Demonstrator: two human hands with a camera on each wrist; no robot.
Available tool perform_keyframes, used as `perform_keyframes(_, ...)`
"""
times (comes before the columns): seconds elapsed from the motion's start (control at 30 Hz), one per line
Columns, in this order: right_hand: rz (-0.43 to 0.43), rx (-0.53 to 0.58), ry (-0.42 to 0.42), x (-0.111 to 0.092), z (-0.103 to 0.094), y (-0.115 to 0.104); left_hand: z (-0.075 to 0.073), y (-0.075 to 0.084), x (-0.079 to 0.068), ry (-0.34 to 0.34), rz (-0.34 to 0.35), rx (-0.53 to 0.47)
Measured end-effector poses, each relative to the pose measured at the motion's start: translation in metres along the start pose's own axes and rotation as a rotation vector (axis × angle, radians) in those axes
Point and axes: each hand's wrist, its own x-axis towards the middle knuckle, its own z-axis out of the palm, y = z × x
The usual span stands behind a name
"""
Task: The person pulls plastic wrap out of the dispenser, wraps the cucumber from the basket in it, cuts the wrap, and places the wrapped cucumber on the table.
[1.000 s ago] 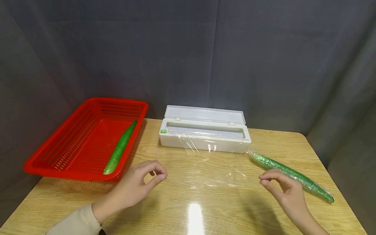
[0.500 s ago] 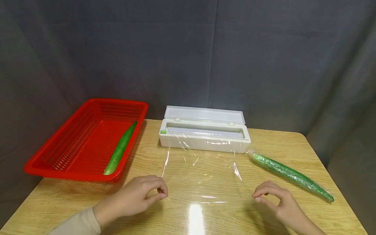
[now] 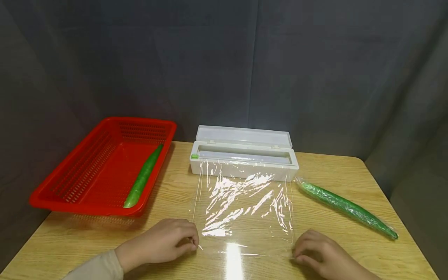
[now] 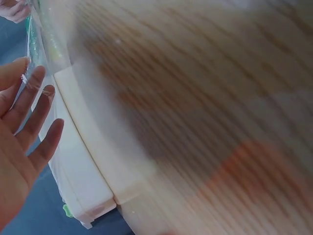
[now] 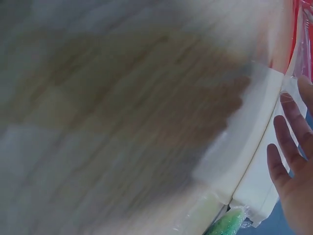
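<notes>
Bright glare on plastic film (image 3: 245, 206), dim backdrop (image 3: 168, 70), hazy wrist views

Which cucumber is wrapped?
The cucumber on the table, right of the white box; the other cucumber lies bare in the red basket.

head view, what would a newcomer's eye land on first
Probably the red basket at the left, with a bare cucumber lying along its right side. Next comes the bright glare on the clear film stretched forward from the open white box at the centre. A wrapped cucumber lies slantwise on the table at the right.
</notes>
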Motion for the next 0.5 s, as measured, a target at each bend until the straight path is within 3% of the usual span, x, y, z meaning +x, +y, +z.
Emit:
perform_keyframes(0.2,-0.029,0.0,-0.027,0.0008,0.0034,0.0014,0.0036,-0.0036,-0.0009,-0.031,-0.004,-0.006)
perform_keyframes(0.5,0.057,-0.008,-0.112,0.0023,0.0067,0.002,0.0095,-0.009,-0.0043,-0.041,0.027,0.04)
